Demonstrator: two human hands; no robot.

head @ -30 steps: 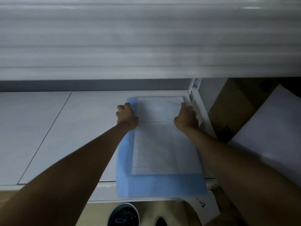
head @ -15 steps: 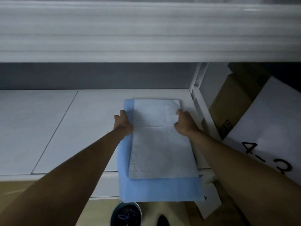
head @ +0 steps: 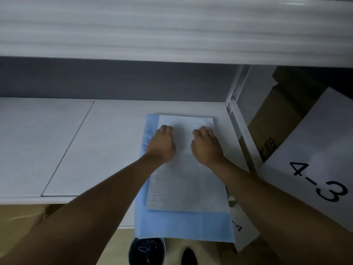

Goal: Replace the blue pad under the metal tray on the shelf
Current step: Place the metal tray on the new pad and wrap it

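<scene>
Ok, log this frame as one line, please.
stage: laying pad | pad: on shelf, front edge overhanging | left hand, right hand: on pad, knuckles bent | metal tray: not visible

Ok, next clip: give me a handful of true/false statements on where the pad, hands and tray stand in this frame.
1. The blue pad overhangs the front edge of the shelf. True.
2. A metal tray sits on the pad. False: no tray is in view.
3. Both the left hand and the right hand rest on the pad's white top. True.
4. The sheet at the right reads 2-1. False: it reads 4-3.
5. The pad lies at the shelf's left end. False: it lies by the right post.
</scene>
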